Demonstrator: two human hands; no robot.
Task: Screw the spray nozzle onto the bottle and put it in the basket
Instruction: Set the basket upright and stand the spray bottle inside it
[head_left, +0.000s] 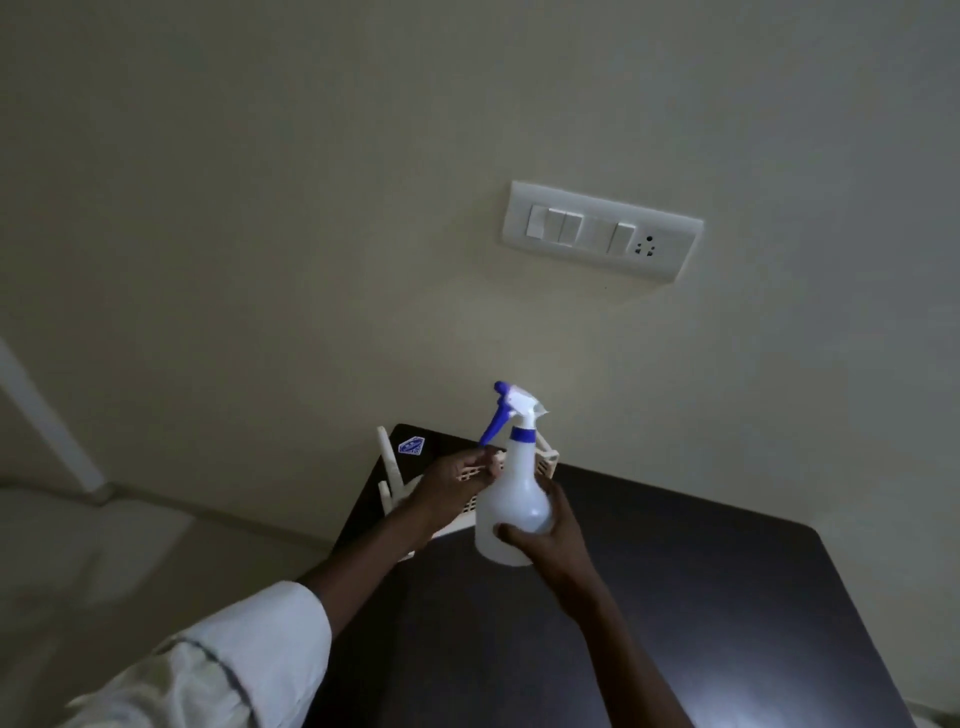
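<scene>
At 6 o'clock, the translucent white plastic spray bottle (511, 512) is gripped by the right hand (550, 535), fingers wrapped round its lower body. The left hand (457, 480), at 9 o'clock of it, is loosely curled, fingertips by the blue trigger of the white spray nozzle (511, 410). Behind, the cream slatted plastic basket (545, 460) is seen on the dark table (675, 597)

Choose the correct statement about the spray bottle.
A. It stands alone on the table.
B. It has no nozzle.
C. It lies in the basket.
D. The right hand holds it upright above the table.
D: the right hand wraps the bottle, upright and nozzle on, above the table.
</scene>
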